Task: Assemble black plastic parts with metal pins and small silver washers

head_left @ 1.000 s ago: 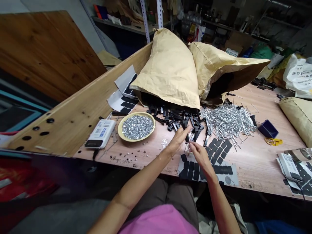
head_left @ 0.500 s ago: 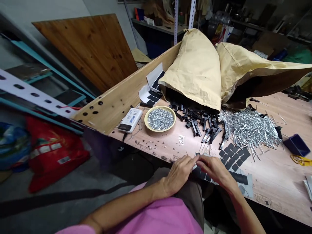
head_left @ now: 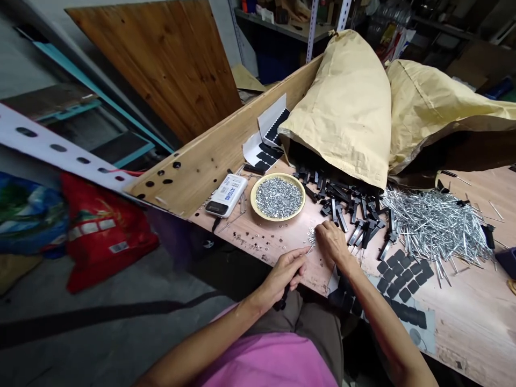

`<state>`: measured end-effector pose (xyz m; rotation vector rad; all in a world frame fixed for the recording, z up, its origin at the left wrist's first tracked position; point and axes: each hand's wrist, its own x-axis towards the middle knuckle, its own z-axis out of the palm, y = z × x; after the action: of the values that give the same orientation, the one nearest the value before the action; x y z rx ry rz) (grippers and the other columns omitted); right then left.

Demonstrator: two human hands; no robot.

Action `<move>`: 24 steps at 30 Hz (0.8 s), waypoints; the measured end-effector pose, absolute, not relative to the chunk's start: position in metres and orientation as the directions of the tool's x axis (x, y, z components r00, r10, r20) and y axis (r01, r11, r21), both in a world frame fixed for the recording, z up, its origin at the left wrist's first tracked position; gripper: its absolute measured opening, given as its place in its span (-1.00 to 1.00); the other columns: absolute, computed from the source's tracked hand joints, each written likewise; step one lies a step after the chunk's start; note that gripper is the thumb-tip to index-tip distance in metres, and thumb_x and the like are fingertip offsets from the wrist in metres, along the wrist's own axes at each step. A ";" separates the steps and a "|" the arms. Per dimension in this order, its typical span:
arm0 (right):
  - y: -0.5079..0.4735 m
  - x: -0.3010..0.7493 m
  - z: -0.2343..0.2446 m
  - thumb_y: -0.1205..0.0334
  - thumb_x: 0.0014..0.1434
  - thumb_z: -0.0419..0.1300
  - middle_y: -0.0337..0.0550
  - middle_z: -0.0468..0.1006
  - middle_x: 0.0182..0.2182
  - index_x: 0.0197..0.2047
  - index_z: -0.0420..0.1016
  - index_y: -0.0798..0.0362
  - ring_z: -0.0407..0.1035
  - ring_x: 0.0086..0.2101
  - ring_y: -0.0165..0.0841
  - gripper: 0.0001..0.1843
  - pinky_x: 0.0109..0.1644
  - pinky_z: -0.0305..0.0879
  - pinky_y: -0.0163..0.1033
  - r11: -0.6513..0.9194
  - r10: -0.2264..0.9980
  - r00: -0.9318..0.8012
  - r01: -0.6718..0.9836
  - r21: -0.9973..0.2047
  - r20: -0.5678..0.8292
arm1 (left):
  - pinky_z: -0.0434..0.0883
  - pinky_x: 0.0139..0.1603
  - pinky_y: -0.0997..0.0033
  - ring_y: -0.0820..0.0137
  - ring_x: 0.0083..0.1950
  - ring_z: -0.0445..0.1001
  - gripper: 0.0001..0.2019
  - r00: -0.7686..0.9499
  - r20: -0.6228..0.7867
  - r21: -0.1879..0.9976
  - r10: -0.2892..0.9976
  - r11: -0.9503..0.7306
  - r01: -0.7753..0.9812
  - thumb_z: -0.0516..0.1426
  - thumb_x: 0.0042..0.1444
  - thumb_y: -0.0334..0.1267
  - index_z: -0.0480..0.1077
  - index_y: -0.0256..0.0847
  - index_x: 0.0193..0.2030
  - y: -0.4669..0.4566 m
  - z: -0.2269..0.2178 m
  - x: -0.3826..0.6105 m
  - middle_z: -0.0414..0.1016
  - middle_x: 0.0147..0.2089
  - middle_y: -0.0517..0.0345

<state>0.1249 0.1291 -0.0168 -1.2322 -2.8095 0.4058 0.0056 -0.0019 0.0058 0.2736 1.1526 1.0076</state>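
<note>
My left hand (head_left: 287, 273) is closed around a black plastic part with a thin metal rod (head_left: 310, 249); the rod's tip sticks out past the fingertips, and the black end (head_left: 282, 302) shows below the palm. On the bench, my right hand (head_left: 331, 241) is bent down at a small patch of washers (head_left: 311, 235), its fingers together and their tips hidden. Behind it lie several black plastic parts (head_left: 365, 228), some with rods. A yellow bowl (head_left: 298, 214) full of small shiny metal pieces stands to the left of the washers.
A pile of metal rods (head_left: 443, 226) lies to the right, with black pads (head_left: 405, 274) in front. Two large paper sacks (head_left: 342, 107) stand behind. A white device (head_left: 228, 194) sits left of the bowl, near a wooden side board (head_left: 201, 161).
Both hands were together at the bench edge. They have parted: the right moved forward to the washers, and the left now shows the rod and black part. The view has shifted.
</note>
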 end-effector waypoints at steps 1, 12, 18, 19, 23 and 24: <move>0.129 0.125 -0.017 0.48 0.14 0.03 -0.04 0.49 -0.34 -0.38 0.45 0.04 0.34 -0.30 -0.27 -0.77 -0.28 0.21 -0.26 0.619 0.749 -0.661 0.716 -0.322 -0.030 | -0.08 -0.75 0.63 0.71 -0.74 -0.03 -0.43 0.047 -0.635 0.639 0.771 0.558 -0.529 0.17 0.02 -0.11 0.25 -0.26 0.18 0.000 0.006 0.005 0.19 -0.58 0.42; 0.081 0.140 0.010 0.17 -0.07 0.33 -0.26 0.56 -0.45 -0.30 0.35 0.00 0.46 -0.37 -0.37 -0.72 -0.28 0.35 -0.28 -0.056 0.986 -0.151 0.073 -0.996 -0.067 | -0.16 -0.73 0.62 0.74 -0.73 -0.05 -0.37 0.129 -0.540 0.656 0.832 0.512 -0.555 0.22 -0.07 -0.02 0.33 -0.28 0.13 0.011 0.021 0.015 0.16 -0.58 0.42; 0.069 0.149 0.014 0.13 -0.07 0.34 -0.23 0.60 -0.43 -0.31 0.32 0.00 0.50 -0.36 -0.35 -0.69 -0.23 0.41 -0.24 -0.073 0.992 -0.107 -0.009 -0.997 -0.072 | -0.18 -0.73 0.60 0.73 -0.73 -0.05 -0.35 0.153 -0.510 0.677 0.846 0.505 -0.536 0.23 -0.08 0.00 0.33 -0.33 0.13 0.010 0.022 0.025 0.17 -0.60 0.42; 0.068 0.151 0.014 0.13 -0.07 0.35 -0.22 0.60 -0.43 -0.31 0.32 0.00 0.51 -0.35 -0.34 -0.68 -0.22 0.41 -0.23 -0.070 0.993 -0.098 -0.014 -0.997 -0.068 | -0.18 -0.72 0.60 0.74 -0.73 -0.06 -0.35 0.156 -0.508 0.679 0.847 0.505 -0.533 0.23 -0.08 0.00 0.33 -0.32 0.13 0.010 0.022 0.026 0.17 -0.60 0.42; 0.064 0.159 0.013 0.12 -0.07 0.35 -0.21 0.59 -0.43 -0.31 0.32 0.01 0.51 -0.35 -0.34 -0.68 -0.24 0.44 -0.23 -0.055 0.996 -0.077 -0.017 -0.998 -0.054 | -0.18 -0.72 0.59 0.74 -0.74 -0.07 -0.34 0.171 -0.487 0.701 0.856 0.500 -0.508 0.23 -0.10 0.01 0.34 -0.32 0.12 0.010 0.023 0.030 0.17 -0.60 0.42; 0.064 0.160 0.012 0.12 -0.07 0.35 -0.21 0.59 -0.42 -0.31 0.32 0.01 0.51 -0.35 -0.34 -0.68 -0.25 0.44 -0.24 -0.050 0.996 -0.077 -0.014 -0.999 -0.049 | -0.18 -0.73 0.59 0.73 -0.74 -0.07 -0.34 0.173 -0.482 0.708 0.859 0.498 -0.500 0.23 -0.10 0.01 0.34 -0.33 0.12 0.010 0.023 0.031 0.17 -0.60 0.42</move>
<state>0.1602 0.0636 0.0124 -1.1962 -1.2293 1.3096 0.0311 0.0101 0.0235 0.4368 0.9873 1.0084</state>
